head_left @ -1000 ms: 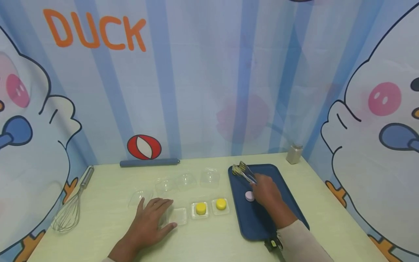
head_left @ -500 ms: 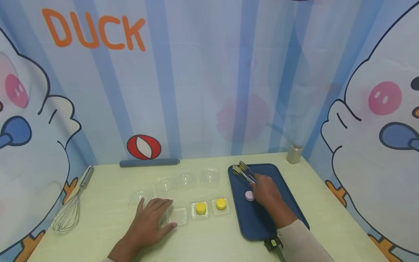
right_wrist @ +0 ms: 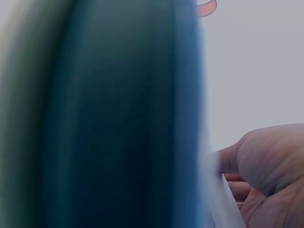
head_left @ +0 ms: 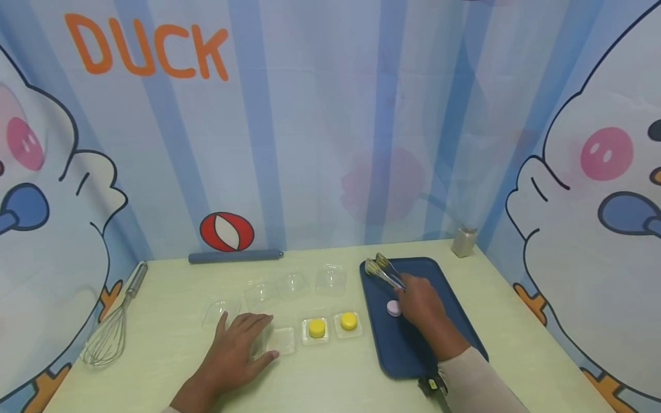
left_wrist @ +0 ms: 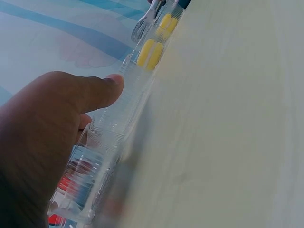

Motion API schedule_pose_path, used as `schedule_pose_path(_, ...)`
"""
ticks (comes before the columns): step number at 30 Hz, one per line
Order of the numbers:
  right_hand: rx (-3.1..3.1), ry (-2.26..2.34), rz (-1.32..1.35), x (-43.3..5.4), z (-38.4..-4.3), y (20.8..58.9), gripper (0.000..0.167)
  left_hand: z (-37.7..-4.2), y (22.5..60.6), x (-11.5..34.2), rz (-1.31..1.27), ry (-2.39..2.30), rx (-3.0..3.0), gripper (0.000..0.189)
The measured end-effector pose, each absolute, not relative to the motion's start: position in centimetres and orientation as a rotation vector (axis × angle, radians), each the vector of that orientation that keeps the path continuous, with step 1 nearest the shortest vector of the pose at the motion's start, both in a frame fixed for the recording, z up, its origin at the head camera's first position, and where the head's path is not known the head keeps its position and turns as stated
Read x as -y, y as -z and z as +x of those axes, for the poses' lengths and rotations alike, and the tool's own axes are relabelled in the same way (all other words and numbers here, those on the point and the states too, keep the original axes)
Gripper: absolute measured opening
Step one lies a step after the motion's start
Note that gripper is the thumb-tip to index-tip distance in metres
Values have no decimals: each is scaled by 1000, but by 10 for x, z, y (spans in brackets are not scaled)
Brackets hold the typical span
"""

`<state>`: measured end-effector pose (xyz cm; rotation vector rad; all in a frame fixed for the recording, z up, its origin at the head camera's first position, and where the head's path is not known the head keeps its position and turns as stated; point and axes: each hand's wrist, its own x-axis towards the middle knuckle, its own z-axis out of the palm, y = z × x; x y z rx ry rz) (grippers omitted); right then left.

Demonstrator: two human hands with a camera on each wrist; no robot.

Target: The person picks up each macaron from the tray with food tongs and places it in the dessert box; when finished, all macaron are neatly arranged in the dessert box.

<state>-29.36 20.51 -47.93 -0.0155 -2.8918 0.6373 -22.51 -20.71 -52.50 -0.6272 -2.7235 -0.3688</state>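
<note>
Seemingly above the tray, tongs diagonal, tips far-left

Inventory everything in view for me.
table: 1, pale yellow, underneath
backdrop: 1, blue, behind
tray: 1, navy, right
tongs: 1, silver, tray's far end
cookie: 1, pale pink, on tray
bases: at least 3, clear, middle
yellow cookies: 2, yellow, on bases
lids: 4, clear, behind bases
whisk: 1, silver, left
rolling pin: 1, blue, back
shaker: 1, grey, back right
gadget: 1, black, tray's front
left hand: 1, bare, at bases
right hand: 1, bare, gripping tongs
right sleeve: 1, beige, front
</note>
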Motion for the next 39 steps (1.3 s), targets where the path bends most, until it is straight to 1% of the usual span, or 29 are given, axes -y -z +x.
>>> schedule_pose_path(4, 2887, -632, -13, -204, -289, 476, 34, -225, 525, 206, -626, 389, 2737, 67)
schedule_pose_path(8, 2884, -638, -9, -203, -280, 472, 38, -226, 524, 204, -632, 401, 2746, 66)
schedule_pose_path(21, 2802, -644, 161, -183, -243, 461, 48, -227, 526, 205, -641, 372, 2733, 67)
schedule_pose_path(27, 2789, -687, 268, -168, -232, 459, 48, -226, 526, 205, -635, 376, 2740, 66)
schedule_pose_path(33, 2756, -739, 394, -157, -231, 463, 46, -225, 524, 207, -630, 367, 2720, 65)
schedule_pose_path(39, 2737, -770, 425, -146, -227, 465, 44, -224, 522, 207, -632, 360, 2707, 65)
